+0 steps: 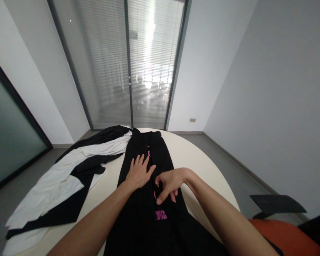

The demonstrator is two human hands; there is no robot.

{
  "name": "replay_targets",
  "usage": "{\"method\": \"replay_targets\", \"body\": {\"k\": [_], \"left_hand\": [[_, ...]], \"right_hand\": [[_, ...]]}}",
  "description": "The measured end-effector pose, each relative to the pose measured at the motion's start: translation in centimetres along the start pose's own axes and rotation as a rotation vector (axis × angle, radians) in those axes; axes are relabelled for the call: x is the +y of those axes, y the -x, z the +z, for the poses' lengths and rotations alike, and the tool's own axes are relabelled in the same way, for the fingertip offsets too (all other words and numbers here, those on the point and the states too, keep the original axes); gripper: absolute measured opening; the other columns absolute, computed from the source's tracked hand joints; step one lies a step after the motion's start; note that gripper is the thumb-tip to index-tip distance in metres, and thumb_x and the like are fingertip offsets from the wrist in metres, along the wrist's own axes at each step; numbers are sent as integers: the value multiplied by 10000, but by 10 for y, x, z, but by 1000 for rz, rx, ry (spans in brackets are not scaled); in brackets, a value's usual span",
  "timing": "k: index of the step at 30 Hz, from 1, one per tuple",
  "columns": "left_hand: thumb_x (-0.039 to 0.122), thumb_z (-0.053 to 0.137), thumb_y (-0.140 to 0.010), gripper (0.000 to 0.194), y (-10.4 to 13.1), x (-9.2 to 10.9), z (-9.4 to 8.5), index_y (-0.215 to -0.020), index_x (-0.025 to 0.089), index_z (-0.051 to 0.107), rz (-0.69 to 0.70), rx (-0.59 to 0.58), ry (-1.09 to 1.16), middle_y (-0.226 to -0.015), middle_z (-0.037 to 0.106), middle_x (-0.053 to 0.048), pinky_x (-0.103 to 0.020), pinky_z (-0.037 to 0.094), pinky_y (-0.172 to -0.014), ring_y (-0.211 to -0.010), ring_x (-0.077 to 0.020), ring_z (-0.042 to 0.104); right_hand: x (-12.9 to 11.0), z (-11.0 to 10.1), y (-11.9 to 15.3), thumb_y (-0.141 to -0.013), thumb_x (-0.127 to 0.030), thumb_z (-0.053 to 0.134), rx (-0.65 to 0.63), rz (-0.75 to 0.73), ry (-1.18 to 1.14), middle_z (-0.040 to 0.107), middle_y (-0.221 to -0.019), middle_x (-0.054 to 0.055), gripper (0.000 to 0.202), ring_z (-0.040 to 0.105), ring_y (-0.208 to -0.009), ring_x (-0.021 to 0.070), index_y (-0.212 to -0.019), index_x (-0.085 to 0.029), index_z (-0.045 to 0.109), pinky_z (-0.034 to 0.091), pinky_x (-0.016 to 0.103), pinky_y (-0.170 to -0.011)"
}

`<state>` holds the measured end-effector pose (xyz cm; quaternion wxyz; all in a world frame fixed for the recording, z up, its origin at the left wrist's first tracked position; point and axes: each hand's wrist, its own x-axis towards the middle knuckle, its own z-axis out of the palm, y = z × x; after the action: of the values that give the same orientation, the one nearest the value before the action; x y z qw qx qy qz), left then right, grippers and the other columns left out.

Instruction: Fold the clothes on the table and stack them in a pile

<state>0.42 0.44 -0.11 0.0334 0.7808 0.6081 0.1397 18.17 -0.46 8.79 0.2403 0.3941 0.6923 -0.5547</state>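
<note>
A long black garment (160,234) with pink lettering lies lengthwise in front of me; I cannot make out its exact kind. My left hand (139,172) rests flat on its upper middle, fingers spread, holding nothing. Beside it, a little nearer to me, my right hand (170,183) touches the cloth with bent fingers. Its thumb and forefinger stand apart, with black fabric and a bit of pink print showing between them. A line of pink print (160,215) shows below the right hand. More of the lettering is partly hidden by my hands and the folds.
White and black clothes (61,174) lie in a loose pile to the left, hanging past the edge of the round cream table (202,156). An orange-seated chair (288,234) stands at the lower right. A glass partition with blinds (109,71) rises behind the table.
</note>
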Motion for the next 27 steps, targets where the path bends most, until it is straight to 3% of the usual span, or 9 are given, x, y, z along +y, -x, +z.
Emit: {"method": "replay_targets", "body": {"k": [5, 8, 13, 18, 22, 24, 27], "left_hand": [[539, 397, -987, 623, -1, -1, 4, -1522, 222, 418, 17, 28, -30, -1599, 341, -154, -561, 214, -1187, -1491, -359, 260], [485, 443, -981, 555, -2, -3, 8, -1483, 251, 482, 31, 56, -9, -1586, 369, -152, -573, 232, -1176, -1481, -369, 284], [442, 571, -933, 356, -8, -4, 8, -1231, 298, 701, 7, 93, 84, -1570, 415, -87, -594, 254, -1165, -1455, -383, 334], [315, 642, -896, 170, -14, -2, 3, -999, 284, 774, 47, 164, 174, -1453, 543, -51, -532, 292, -1170, -1376, -315, 449], [287, 640, -901, 152, -14, -2, 3, -976, 260, 770, 82, 212, 231, -1221, 640, -57, -436, 451, -1035, -1145, -255, 581], [280, 630, -908, 155, -14, -3, 5, -984, 246, 762, 87, 209, 242, -1181, 635, -62, -422, 473, -992, -1104, -250, 585], [273, 624, -911, 146, -14, -4, 7, -978, 239, 749, 94, 211, 245, -1171, 627, -60, -420, 466, -996, -1106, -247, 578]], "right_hand": [[-2, 11, 11, -590, -660, 818, -55, 33, 95, 666, -665, -15, 611, 661, -576, 123, -807, -153, 555, 481, 189, -535], [-5, 18, 20, -618, -649, 808, -25, -1, 110, 642, -623, -26, 582, 641, -567, 125, -813, -160, 561, 479, 190, -512], [-4, 27, 31, -478, -559, 920, 10, -82, 59, 584, -595, -101, 850, 582, -483, 119, -1137, -201, 519, 491, 205, -469], [-2, 37, 33, -517, -520, 925, -120, -64, -22, 640, -641, -77, 1075, 647, -496, 151, -1374, -199, 362, 526, 218, -497], [-2, 40, 38, -577, -494, 911, -288, -112, -103, 688, -723, -39, 859, 680, -566, 132, -1246, -198, 460, 539, 190, -540], [0, 40, 38, -600, -498, 899, -336, -118, -127, 689, -735, -40, 707, 679, -575, 115, -1123, -203, 525, 537, 171, -546], [4, 42, 33, -552, -465, 929, -358, -110, -143, 685, -731, -55, 690, 669, -568, 114, -1074, -220, 549, 558, 185, -543]]}}
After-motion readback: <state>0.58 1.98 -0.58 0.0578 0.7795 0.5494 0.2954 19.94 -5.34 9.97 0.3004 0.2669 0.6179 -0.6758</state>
